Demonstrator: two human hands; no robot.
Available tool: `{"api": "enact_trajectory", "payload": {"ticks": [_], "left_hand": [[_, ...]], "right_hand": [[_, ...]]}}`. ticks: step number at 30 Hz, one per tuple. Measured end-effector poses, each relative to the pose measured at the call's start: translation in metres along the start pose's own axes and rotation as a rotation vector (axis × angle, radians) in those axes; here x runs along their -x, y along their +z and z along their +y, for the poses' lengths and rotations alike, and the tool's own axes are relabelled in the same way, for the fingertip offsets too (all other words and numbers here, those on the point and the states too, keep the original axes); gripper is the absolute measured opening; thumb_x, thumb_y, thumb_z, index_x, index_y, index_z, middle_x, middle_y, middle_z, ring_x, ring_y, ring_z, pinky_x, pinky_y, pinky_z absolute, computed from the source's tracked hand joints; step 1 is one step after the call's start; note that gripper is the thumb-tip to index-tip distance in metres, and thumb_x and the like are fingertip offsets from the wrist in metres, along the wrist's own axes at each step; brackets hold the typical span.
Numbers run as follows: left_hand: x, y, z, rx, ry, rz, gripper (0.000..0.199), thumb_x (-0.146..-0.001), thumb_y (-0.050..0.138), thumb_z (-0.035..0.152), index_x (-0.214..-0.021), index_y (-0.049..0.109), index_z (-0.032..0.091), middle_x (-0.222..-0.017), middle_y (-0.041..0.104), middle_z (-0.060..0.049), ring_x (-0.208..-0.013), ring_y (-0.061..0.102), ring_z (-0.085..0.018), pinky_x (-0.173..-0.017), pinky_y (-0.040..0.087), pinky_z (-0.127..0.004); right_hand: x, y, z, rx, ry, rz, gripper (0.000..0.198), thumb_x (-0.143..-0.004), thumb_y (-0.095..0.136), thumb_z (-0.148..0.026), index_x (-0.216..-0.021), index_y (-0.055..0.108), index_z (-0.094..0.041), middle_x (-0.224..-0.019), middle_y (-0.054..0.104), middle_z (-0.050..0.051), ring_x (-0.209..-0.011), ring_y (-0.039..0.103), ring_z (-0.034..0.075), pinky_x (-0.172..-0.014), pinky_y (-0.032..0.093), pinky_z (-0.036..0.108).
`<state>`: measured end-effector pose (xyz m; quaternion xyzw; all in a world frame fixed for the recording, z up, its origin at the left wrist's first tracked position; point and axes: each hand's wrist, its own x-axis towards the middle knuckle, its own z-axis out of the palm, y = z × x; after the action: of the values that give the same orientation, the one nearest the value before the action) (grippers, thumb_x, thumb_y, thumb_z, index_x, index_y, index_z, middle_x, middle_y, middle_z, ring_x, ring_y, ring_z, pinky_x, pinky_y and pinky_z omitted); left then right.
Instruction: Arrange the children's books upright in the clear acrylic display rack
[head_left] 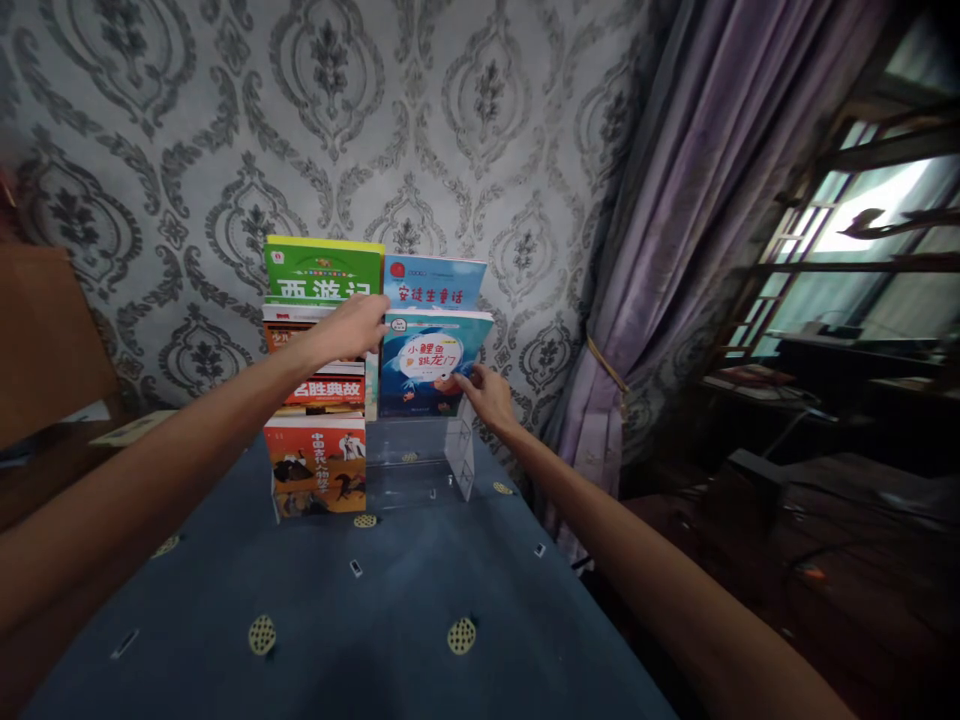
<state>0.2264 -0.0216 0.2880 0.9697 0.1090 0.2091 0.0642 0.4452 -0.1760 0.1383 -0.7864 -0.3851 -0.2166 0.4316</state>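
A blue picture book with a white oval on its cover stands upright in the right half of a clear acrylic book stand. My left hand is closed at the book's upper left edge, its fingertips partly hidden. At the lower right edge, my right hand pinches the same book between thumb and fingers. Behind it rises a light blue book. To the left stand a green book, an orange-red book partly covered by my left forearm, and an orange book in the lowest front tier.
The stand is on a table with a dark blue patterned cloth, close to a papered wall. A purple curtain hangs at the right. A brown box-like object is at the far left; dark furniture stands by the window.
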Motion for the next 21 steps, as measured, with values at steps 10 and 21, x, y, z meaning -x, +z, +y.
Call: {"api": "enact_trajectory", "payload": {"ticks": [10,21], "left_hand": [[-0.001,0.001,-0.006,-0.008,0.008,0.01,0.014,-0.093,0.05,0.013,-0.103,0.06,0.015,-0.082,0.07,-0.008,-0.064,0.068,-0.017,-0.052,0.046,-0.024],[0.002,0.03,-0.016,0.188,0.124,-0.094,0.039,-0.087,0.069,0.034,-0.123,0.062,0.02,-0.096,0.073,-0.008,-0.088,0.071,-0.025,-0.071,0.054,-0.03]], "right_hand": [[0.003,0.001,0.002,-0.062,0.002,-0.008,0.026,-0.085,0.063,-0.044,-0.086,0.067,-0.019,-0.078,0.071,0.008,-0.074,0.065,0.025,-0.069,0.047,0.034],[0.049,-0.001,-0.002,-0.196,0.049,0.007,0.04,-0.086,0.054,-0.033,-0.118,0.065,-0.013,-0.098,0.073,0.013,-0.088,0.067,0.026,-0.083,0.053,0.04]]}}
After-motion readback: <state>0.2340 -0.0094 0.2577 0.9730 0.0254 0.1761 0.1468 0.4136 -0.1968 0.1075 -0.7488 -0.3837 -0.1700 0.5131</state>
